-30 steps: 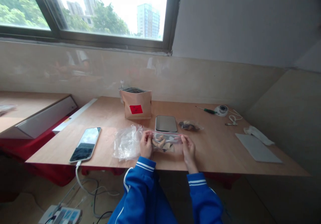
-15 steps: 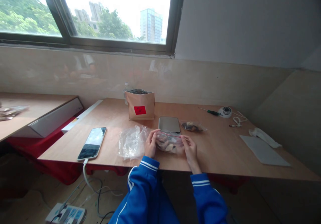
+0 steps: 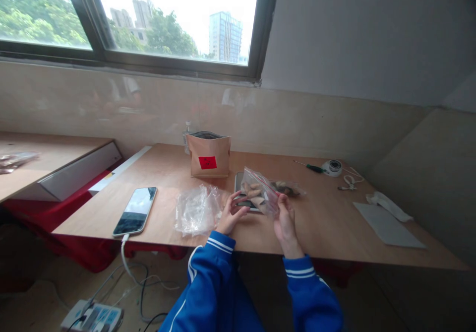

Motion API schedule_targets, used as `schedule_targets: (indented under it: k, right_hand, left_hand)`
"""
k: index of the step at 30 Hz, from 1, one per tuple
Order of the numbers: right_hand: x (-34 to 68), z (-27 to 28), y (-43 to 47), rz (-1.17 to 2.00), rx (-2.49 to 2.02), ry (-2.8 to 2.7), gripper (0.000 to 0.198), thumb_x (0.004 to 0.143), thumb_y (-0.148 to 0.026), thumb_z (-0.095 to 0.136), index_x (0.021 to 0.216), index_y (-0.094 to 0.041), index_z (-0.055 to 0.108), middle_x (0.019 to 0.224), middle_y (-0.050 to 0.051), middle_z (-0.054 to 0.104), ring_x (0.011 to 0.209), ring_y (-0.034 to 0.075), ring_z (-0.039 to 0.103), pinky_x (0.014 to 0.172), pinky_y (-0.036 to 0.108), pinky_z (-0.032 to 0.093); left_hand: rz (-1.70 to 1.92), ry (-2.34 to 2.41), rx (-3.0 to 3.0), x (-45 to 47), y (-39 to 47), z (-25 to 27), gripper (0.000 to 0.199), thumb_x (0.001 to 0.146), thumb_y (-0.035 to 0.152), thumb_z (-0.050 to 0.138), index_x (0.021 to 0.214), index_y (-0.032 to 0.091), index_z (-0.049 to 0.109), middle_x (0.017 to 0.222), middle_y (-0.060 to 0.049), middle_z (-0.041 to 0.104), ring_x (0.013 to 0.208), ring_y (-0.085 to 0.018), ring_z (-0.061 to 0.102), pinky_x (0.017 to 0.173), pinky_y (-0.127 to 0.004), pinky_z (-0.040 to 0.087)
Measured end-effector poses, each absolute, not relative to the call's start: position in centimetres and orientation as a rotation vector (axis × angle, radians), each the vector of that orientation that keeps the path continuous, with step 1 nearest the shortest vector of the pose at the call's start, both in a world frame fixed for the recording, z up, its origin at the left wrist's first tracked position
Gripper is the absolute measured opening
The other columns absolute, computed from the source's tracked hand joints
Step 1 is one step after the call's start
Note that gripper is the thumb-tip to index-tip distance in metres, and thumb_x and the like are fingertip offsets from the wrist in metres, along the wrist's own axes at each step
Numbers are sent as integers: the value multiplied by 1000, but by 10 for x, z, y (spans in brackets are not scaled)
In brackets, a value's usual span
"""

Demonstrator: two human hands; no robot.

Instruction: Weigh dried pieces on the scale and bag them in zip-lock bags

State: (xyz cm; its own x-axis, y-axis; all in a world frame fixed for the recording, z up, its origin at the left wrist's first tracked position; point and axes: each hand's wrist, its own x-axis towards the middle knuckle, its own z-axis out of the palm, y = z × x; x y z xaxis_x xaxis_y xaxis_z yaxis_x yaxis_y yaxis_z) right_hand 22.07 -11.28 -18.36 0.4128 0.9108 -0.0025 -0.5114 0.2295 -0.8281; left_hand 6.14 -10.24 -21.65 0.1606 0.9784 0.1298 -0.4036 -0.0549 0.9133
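Both forearms, in blue sleeves (image 3: 223, 262) with white-striped cuffs, reach over the near edge of the wooden table (image 3: 320, 223). The right hand (image 3: 286, 223) is turned inward, its thumb and fingers pinching the right end of a zip bag (image 3: 256, 193) close to the seal. The left hand (image 3: 229, 215) has let go of any firm grip: its fingers are parted and bent toward the bag's lower left side — whether they touch the plastic I cannot tell.

The zip bag is clear and glossy, with a red seal line slanting down from upper left to the right hand. Curved tan-brown pieces and a paler, flatter one show through it. It is tilted, in front of and partly over a flat, silver-topped scale (image 3: 238, 180); whether it rests there is unclear.

To the left lie crumpled clear plastic bags (image 3: 197, 210), just beside the left hand, and a phone (image 3: 134, 212) on a white cable. Just beyond the held bag, on its right, lies a second filled bag (image 3: 288, 188) — its contents brown and dark. Farther back stands an open kraft pouch (image 3: 219, 156) with a red label.
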Motion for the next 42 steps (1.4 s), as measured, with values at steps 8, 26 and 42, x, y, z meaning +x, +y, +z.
schedule_targets:
  k: [8,26,42]
  right_hand:
    - [186,-179,-127,1320,-840,-671,35,65,-49,75,80,-20,61,86,4,74,87,21,69,79,33,54]
    - [247,-178,-124,717,-1203,-1144,34,80,-53,58,81,-19,57,77,6,71,70,20,66,73,33,50]
    - [193,-134,-120,142,-1424,-2193,6,85,-23,56,88,-20,61,87,3,67,89,20,57,92,40,31]
  left_hand:
    - [1464,743,795,63,-103,-218,54,63,34,78,108,17,54,107,-10,65,104,-26,61,92,-42,48]
    - [1519,748,1021,58,-105,-217,35,74,37,69,102,17,61,101,-7,67,99,-23,63,88,-37,50]
    - [1676,956,1422,52,-104,-222,22,81,36,61,90,19,72,96,-8,67,95,-21,61,84,-33,50]
